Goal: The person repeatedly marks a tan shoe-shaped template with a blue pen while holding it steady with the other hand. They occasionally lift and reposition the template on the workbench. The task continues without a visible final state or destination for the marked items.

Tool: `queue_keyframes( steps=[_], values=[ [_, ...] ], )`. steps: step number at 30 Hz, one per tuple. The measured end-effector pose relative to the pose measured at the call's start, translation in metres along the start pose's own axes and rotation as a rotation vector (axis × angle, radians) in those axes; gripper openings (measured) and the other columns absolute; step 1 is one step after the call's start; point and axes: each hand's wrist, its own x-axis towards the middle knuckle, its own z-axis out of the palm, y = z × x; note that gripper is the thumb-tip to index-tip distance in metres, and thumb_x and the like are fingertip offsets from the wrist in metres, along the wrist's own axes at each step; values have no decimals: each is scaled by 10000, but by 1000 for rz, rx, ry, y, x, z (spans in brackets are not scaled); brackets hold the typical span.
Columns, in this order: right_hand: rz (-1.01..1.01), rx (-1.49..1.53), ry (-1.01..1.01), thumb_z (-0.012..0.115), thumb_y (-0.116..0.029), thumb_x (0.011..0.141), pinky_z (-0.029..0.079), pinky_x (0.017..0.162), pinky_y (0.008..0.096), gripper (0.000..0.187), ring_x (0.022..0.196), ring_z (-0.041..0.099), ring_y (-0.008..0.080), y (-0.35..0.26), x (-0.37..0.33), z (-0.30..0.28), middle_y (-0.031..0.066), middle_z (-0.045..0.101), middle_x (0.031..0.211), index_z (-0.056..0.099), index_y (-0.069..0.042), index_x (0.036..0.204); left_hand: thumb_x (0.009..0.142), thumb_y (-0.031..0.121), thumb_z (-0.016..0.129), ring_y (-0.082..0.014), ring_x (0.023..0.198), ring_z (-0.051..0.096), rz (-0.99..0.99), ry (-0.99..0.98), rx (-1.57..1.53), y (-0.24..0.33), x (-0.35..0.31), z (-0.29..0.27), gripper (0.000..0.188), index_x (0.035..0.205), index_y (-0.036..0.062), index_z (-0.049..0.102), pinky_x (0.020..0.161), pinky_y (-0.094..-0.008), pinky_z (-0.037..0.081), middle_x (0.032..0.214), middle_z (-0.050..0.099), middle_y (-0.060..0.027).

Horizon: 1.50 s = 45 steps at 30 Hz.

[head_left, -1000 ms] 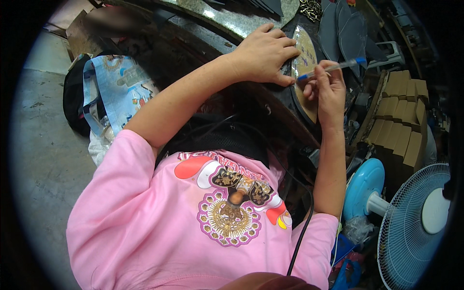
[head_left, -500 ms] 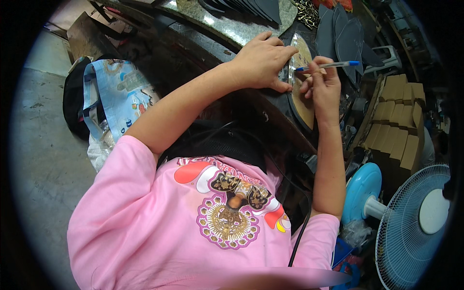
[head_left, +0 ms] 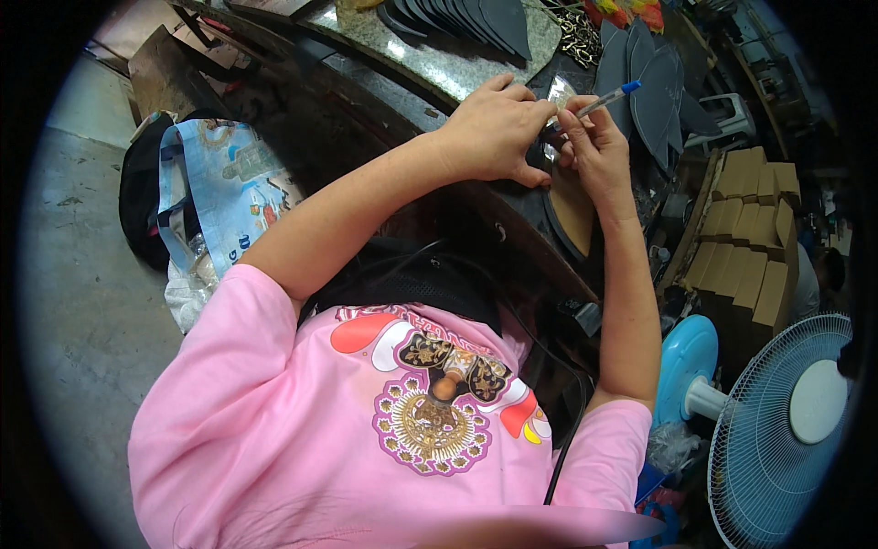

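My right hand (head_left: 596, 157) grips a clear pen with a blue end (head_left: 607, 97) between thumb and fingers, the blue end pointing up and to the right. Its tip is hidden by the fingers. Under both hands lies a tan, curved leaf-shaped piece (head_left: 572, 206) with a dark layer along its edge and a shiny strip on it. My left hand (head_left: 497, 131) rests over the left edge of this piece, palm down, thumb apart from the fingers. The fingertips of the two hands are close together above the piece.
Dark grey cut pieces lie stacked on a speckled slab (head_left: 430, 57), and more grey leaf-shaped pieces (head_left: 654, 101) are at the right beside a heap of metal hardware (head_left: 578, 41). Small brown boxes (head_left: 739, 224), a white fan (head_left: 777, 430) and a blue printed bag (head_left: 219, 188) stand around.
My right hand has moved up and left, nearer to my left hand. The pen now tilts more steeply. My left hand has shifted only slightly.
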Motion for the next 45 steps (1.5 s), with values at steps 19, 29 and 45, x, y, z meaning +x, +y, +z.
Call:
queue_keyframes(
  steps=[19,29,45],
  values=[
    [115,167,33,625,-240,1022,393,436,188,177,518,559,43,-8,21,-10,14,613,821,593,-107,1134,677,508,821,-320,1213,584,-18,-43,-25,0,0,-2,807,1259,1,588,1174,-466,323,1185,663,-185],
    [81,160,72,644,-249,1008,410,438,206,162,481,540,69,9,51,-9,13,611,688,616,-94,1043,667,564,806,-291,1109,629,72,145,26,-4,-1,8,663,1039,45,626,1123,-464,360,988,701,-135],
    [40,251,226,619,-243,1022,415,418,201,166,520,602,70,27,70,-12,56,639,802,594,-96,1094,673,537,811,-295,1136,617,49,96,20,-1,1,3,666,1083,49,619,1129,-459,359,1025,691,-139]
  ],
)
